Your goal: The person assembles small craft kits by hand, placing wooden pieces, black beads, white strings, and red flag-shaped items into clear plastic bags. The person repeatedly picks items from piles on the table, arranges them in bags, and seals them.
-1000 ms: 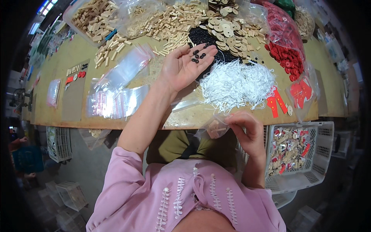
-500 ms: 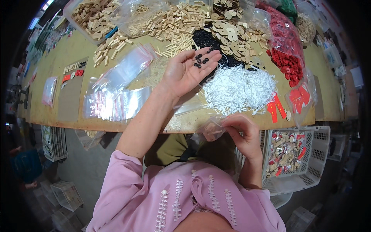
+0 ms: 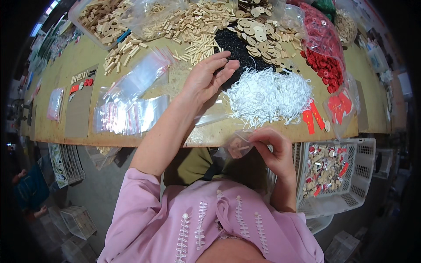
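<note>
My left hand is over the table beside a heap of small black beads, palm partly turned up. Its fingers are curled in over the palm, hiding most of what lies there; the beads seen there earlier barely show. At the table's front edge, my right hand pinches the top of a clear plastic bag with some light wooden pieces inside. Between the hands and just beyond lies a tangled pile of white strings.
Wooden blocks and sticks, wooden discs and red discs are heaped at the back. Clear zip bags lie at left, by a board with sample parts. At right are red strips and a white crate of filled bags.
My left hand has gone from an open palm showing several black beads to curled fingers, shifting slightly left. The right hand keeps its pinch on the bag, nearly in place.
</note>
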### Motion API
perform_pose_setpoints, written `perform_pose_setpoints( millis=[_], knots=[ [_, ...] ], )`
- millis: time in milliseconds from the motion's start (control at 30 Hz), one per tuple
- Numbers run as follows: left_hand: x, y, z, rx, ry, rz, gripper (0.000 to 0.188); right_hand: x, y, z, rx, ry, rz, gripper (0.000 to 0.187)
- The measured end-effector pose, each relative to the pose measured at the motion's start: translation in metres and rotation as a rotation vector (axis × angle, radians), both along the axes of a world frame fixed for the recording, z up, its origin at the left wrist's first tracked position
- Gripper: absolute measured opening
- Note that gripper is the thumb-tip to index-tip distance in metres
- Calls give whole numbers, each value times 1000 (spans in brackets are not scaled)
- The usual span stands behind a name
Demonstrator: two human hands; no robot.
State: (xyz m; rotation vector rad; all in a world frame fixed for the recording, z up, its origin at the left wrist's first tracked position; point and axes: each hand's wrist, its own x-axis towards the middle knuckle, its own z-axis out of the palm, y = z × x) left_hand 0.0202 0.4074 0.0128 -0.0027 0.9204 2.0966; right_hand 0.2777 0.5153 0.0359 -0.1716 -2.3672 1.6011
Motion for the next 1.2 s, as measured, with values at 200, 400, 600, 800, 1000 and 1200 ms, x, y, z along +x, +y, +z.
perform_pose_setpoints(
  millis=[200, 400, 600, 800, 1000, 1200],
  knots=[
    [-10, -5, -7, 434, -239, -142, 42, 5, -2, 9, 140, 35, -33, 19],
    [-7, -9, 2, 629, -332, -269, 49, 12, -3, 19, 241, 96, -58, 19],
    [-2, -5, 1, 631, -355, -294, 50, 16, -9, 26, 293, 108, -56, 20],
    [4, -1, 1, 528, -292, -243, 52, 22, -16, 38, 320, 106, -81, 18],
    [13, -11, 18, 540, -313, -135, 45, 13, -25, 59, 497, 172, -194, 12],
    [61, -36, 70, 495, -172, -106, 40, -18, -47, 54, 728, 214, -332, 14]
  ],
)
